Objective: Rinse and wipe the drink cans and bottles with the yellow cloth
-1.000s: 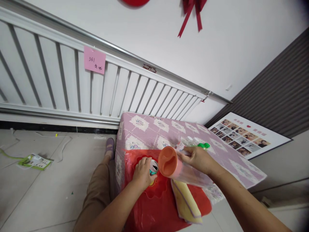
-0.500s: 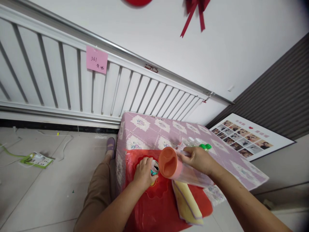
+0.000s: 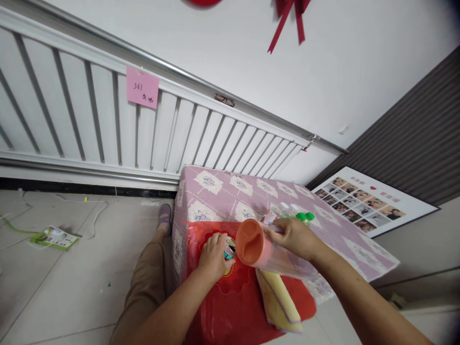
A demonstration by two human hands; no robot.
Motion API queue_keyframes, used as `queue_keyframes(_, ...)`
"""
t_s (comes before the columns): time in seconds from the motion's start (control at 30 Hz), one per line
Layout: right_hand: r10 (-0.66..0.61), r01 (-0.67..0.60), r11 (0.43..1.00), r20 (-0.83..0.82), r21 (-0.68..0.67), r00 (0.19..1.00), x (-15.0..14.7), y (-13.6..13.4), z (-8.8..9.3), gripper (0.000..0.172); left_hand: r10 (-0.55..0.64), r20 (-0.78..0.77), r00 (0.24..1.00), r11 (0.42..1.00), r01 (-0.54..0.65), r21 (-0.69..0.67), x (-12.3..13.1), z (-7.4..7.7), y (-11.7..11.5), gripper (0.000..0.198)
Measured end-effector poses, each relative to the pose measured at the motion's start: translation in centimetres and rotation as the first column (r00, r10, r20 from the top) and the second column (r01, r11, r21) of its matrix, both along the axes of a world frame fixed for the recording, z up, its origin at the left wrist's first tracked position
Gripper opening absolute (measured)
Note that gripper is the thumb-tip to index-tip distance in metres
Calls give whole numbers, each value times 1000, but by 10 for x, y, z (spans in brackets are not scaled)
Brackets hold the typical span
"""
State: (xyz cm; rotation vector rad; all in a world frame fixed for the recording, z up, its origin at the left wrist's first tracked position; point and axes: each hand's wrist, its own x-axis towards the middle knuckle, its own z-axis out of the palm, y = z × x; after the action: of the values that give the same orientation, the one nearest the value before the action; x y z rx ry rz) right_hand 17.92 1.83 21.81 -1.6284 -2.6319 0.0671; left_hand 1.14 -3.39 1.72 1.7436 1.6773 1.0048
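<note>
My left hand (image 3: 213,258) is wrapped round an opened drink can (image 3: 230,249), whose silver top and teal side show past my fingers. The can stands over a red scalloped tray (image 3: 233,282). Gripped by its handle in my right hand (image 3: 293,237) is a clear plastic pitcher (image 3: 283,261) with an orange-pink top (image 3: 250,242). It is tilted well over to the left, its top beside the can. Whether any liquid runs between them I cannot tell. A folded yellow cloth (image 3: 278,302) lies just below the pitcher.
A red mat (image 3: 230,321) covers the near part of the table with its purple flowered cloth (image 3: 204,194). Clear bottles with green caps (image 3: 305,217) lie behind my right hand. A white radiator (image 3: 172,129) runs along the wall; a power strip (image 3: 55,237) is on the floor.
Both hands keep their grip and place, with the pitcher still tilted beside the can. Only the camera view has shifted very slightly.
</note>
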Motion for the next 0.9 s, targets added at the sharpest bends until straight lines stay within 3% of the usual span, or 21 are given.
queue_keyframes(0.9, -27, 28, 999, 25, -22, 999, -4, -1, 2, 34, 4, 11, 1000, 1000, -4, 4, 1, -1, 1, 73)
